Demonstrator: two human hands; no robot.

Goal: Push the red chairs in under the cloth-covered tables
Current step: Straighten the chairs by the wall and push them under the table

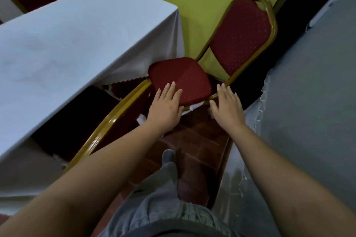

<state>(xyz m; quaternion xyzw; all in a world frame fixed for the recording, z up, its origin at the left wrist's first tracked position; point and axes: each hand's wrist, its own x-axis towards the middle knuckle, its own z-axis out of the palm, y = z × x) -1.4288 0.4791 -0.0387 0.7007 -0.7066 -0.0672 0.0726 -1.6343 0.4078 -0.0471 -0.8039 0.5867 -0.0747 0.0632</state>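
The left hand [165, 109] lay flat and open, fingers spread, on the near edge of the red chair's seat cushion [181, 79], holding nothing; the right hand [227, 107], equally open and empty, reached toward the seat's near right corner by the gold frame [269, 31], though whether it touched could not be told. The chair stood out from the near right corner of the white-clothed table [77, 40], its backrest off to the far right, its seat barely under the hanging cloth. A second red chair [107, 121] on the near left was already tucked in, only its gold-edged back showing. To do well, both palms should probably press evenly on the frame so the chair slides straight left without snagging the scalloped cloth hem. The chair legs were hidden, and another cloth-covered table [308, 102] on the right was cut off.
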